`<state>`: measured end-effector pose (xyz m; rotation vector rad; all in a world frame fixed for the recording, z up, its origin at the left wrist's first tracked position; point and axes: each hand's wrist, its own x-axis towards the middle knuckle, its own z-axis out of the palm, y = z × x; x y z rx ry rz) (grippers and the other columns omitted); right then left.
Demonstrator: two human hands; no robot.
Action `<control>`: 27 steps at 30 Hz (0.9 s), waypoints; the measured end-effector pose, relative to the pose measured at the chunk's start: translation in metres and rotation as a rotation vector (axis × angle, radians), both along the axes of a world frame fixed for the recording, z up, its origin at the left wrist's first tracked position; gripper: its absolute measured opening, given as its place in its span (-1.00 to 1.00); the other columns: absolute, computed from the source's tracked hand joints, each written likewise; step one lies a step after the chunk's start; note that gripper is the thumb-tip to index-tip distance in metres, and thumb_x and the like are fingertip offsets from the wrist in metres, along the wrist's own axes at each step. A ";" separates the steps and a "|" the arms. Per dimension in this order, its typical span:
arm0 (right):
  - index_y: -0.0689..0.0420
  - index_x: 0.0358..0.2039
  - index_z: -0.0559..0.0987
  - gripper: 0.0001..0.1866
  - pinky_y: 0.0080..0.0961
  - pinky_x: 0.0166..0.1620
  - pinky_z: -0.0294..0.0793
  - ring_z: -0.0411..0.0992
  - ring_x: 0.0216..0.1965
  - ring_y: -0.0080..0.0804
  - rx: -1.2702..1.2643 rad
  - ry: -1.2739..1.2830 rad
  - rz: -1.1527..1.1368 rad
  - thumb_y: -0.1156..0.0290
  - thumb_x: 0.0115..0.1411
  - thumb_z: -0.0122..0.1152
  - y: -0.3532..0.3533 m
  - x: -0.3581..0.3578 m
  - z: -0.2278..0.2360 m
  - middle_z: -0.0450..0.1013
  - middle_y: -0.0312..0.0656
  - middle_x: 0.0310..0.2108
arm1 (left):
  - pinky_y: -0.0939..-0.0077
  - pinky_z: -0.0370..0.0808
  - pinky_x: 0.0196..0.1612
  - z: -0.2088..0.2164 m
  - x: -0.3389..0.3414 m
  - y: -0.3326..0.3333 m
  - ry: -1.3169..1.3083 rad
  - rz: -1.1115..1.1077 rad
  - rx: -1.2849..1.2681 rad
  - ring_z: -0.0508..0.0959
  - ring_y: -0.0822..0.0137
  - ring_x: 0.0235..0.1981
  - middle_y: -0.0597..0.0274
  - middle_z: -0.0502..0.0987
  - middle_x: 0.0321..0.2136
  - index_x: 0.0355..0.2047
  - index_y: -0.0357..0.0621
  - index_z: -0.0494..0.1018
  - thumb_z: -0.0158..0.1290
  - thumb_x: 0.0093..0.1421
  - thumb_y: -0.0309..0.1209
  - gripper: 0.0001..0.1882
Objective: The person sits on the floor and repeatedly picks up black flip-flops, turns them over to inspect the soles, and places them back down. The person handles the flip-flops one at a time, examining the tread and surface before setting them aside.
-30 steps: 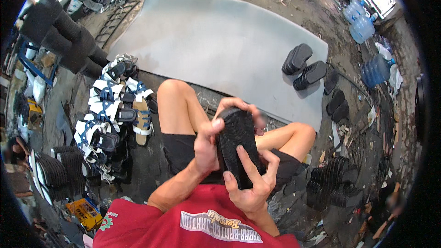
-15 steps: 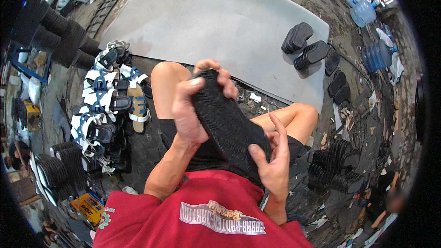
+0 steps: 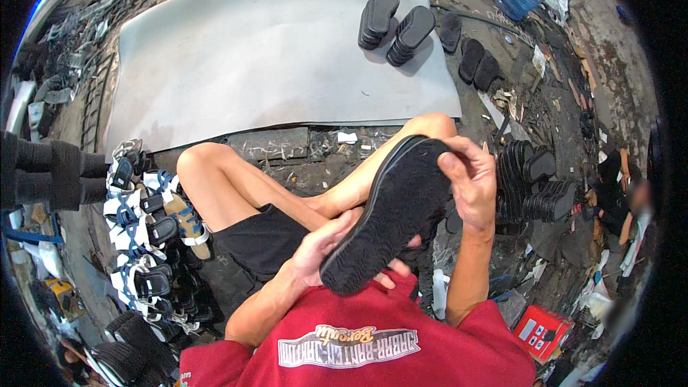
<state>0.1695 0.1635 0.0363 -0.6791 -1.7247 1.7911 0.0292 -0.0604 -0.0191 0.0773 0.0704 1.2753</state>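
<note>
A black shoe sole (image 3: 387, 215) slants across my lap, its wavy tread turned up toward me. Under its near end lies my left hand (image 3: 324, 249), closed around it, with fingertips showing past the far side. My right hand (image 3: 469, 179) grips the upper right end, thumb on the tread and fingers partly hidden. A dark piece shows below the sole's right edge; whether it is a second sole I cannot tell.
A grey sheet (image 3: 265, 50) lies ahead with stacked black soles (image 3: 411, 34) on its right. Strap sandals (image 3: 147, 233) are piled at left. More soles (image 3: 519, 179), a red box (image 3: 542, 333) and a person (image 3: 623, 197) are at right. Scraps litter the floor.
The sole has turned to slant the other way; its right end is now raised. My left hand has moved down to the near end, my right hand up to the far end. The view has shifted right.
</note>
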 end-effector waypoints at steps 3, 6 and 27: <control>0.34 -0.06 0.70 -0.77 -0.60 -0.07 0.55 0.56 -0.19 -0.61 -0.004 0.005 0.009 0.50 0.33 0.42 -0.004 -0.006 0.000 0.66 -0.25 -0.20 | 0.11 0.55 0.14 -0.016 0.010 0.010 0.131 -0.115 -0.050 0.62 0.05 0.06 -0.21 0.45 0.22 0.44 -0.43 0.15 -0.29 0.44 0.38 0.03; 0.33 -0.10 0.71 -0.79 -0.65 -0.17 0.53 0.55 -0.27 -0.63 0.107 -0.054 -0.045 0.50 0.31 0.44 -0.004 -0.006 0.000 0.66 -0.26 -0.24 | 0.42 0.57 -0.11 -0.018 0.017 0.015 0.271 -0.091 -0.073 0.62 0.26 -0.17 0.05 0.62 -0.15 0.26 -0.42 0.37 -0.31 0.36 0.49 0.07; 0.17 -0.19 0.72 -0.77 -0.43 -0.23 0.61 0.63 -0.31 -0.35 0.534 -0.221 -0.052 0.49 0.13 0.56 -0.064 -0.033 0.007 0.64 -0.17 -0.31 | 0.23 0.40 0.37 -0.010 -0.009 0.036 0.444 0.494 -0.068 0.50 0.19 0.26 0.08 0.49 0.20 0.43 -0.08 0.17 0.24 0.28 -0.40 -0.24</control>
